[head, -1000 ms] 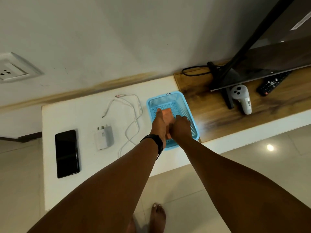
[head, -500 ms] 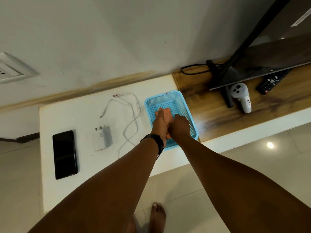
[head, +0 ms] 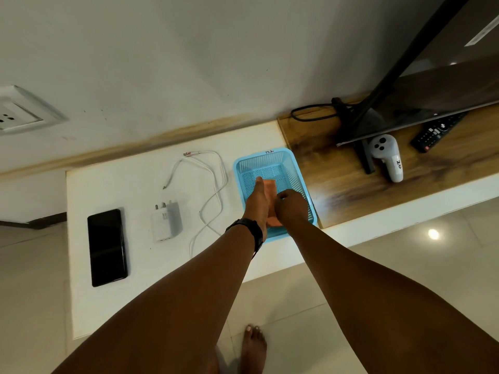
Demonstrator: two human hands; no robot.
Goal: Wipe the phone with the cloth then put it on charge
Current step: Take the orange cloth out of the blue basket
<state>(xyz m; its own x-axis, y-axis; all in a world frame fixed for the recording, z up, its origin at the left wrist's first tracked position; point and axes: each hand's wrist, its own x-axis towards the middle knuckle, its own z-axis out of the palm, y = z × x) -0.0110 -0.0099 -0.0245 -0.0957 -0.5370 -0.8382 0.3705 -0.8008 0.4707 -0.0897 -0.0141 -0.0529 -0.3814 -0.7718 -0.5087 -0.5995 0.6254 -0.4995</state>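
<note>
A folded orange cloth [head: 270,188] lies in a blue mesh basket [head: 294,168] on the white shelf. Both of my hands reach into the basket. My left hand [head: 256,201], with a black band at the wrist, rests flat along the cloth's left side. My right hand [head: 290,207] has its fingers curled onto the cloth's right edge. The black phone [head: 107,247] lies face up at the shelf's left end. A white charger plug [head: 165,220] and a white cable [head: 208,190] lie between the phone and the basket.
A wall socket [head: 16,116] sits on the wall at the far left. To the right, a wooden top [head: 332,179] carries a TV stand [head: 359,141], a white controller [head: 388,160] and a black remote [head: 437,130]. My bare foot [head: 252,346] stands on the tiled floor.
Both hands stay in the basket on the cloth; the right fingers have curled tighter onto it. The view has shifted slightly.
</note>
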